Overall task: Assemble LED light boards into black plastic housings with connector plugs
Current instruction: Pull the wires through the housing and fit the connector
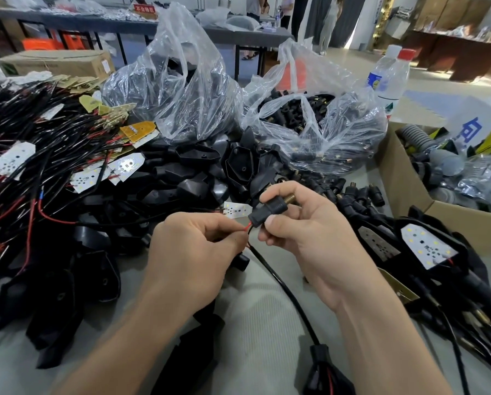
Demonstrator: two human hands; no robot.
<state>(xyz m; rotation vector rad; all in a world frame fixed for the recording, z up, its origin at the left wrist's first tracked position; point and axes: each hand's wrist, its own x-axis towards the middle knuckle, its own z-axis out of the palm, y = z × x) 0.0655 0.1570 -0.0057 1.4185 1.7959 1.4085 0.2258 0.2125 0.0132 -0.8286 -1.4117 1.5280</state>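
My right hand (304,238) pinches a black connector plug (268,212) with a brass threaded tip, held above the table's middle. My left hand (193,249) pinches the thin red and black wires (247,228) that enter the plug's rear end. A small white LED board (237,209) shows just behind my left fingers; whether it hangs on these wires I cannot tell. A thick black cable (281,283) runs from under my hands down toward me.
Empty black housings (187,178) lie heaped behind and left of my hands. Wired LED boards (39,155) pile up at far left. Two clear bags (318,118) hold black parts. Assembled units (426,246) lie right, beside a cardboard box (404,178) and water bottles (389,78).
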